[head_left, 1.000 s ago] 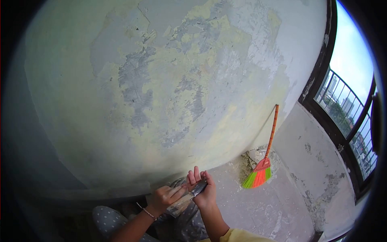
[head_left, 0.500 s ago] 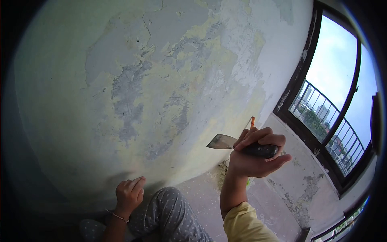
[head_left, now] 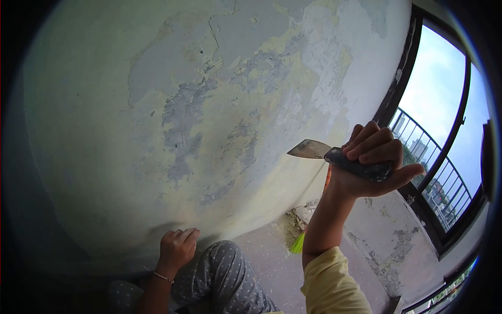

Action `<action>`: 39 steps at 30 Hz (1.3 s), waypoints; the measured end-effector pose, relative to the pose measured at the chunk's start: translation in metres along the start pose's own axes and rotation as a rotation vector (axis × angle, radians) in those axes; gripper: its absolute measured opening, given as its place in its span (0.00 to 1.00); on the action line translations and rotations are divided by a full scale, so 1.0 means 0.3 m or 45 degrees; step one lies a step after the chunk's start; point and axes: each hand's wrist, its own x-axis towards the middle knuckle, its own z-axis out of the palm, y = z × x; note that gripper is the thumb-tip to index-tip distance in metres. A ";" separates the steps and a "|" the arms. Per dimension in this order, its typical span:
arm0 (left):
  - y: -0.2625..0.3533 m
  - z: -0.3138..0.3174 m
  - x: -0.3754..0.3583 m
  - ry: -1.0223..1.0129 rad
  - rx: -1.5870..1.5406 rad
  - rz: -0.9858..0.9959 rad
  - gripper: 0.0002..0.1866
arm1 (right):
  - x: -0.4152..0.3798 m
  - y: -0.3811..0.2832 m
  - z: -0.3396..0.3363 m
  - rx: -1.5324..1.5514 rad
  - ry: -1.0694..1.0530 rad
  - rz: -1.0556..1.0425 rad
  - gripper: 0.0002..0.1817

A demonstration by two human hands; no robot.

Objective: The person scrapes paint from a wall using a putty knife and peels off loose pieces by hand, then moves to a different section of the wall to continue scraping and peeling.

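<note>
Right hand (head_left: pixel 368 165) raised at chest height, fingers (head_left: pixel 372 145) wrapped tight round the dark handle of a scraper (head_left: pixel 334 156). Metal blade sticking out past the knuckles toward the wall (head_left: pixel 157 131), handle end poking out beyond the little finger toward the window (head_left: pixel 439 120). Long axis of the tool roughly level, tipped slightly down at the handle end (blade edge near the plaster but not visibly touching it). Straight ahead of the blade, past the fingertips: the patchy stretch of peeled paint, grey and yellow showing through.

Left hand (head_left: pixel 177 250) low down, well apart from the tool, fingers curled loosely with nothing in them, knuckles resting against the foot of the wall just above a knee in dotted grey trousers (head_left: pixel 225 272). A thin bracelet (head_left: pixel 163 276) on that wrist.

Clearly the nearer hand to the flaking patch: the right, blade leading. Below and behind the right forearm, a bit of a broom (head_left: pixel 299 242), only its green bristles and a sliver of orange stick visible, on the dusty floor (head_left: pixel 376 246). Yellow sleeve (head_left: pixel 329 282) at the elbow.
</note>
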 end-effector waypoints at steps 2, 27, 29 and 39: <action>-0.006 0.001 0.002 -0.005 -0.003 -0.009 0.16 | 0.050 0.026 0.010 0.138 -0.104 -0.106 0.41; -0.059 -0.016 0.023 0.001 -0.032 -0.102 0.12 | 0.153 0.350 0.150 -0.132 -0.223 0.224 0.34; -0.074 -0.018 0.021 0.082 -0.021 -0.101 0.12 | 0.222 0.298 0.126 0.114 -0.235 -0.065 0.34; -0.112 -0.029 0.039 0.255 0.070 -0.086 0.10 | 0.164 0.345 0.110 -0.162 -0.189 -0.034 0.31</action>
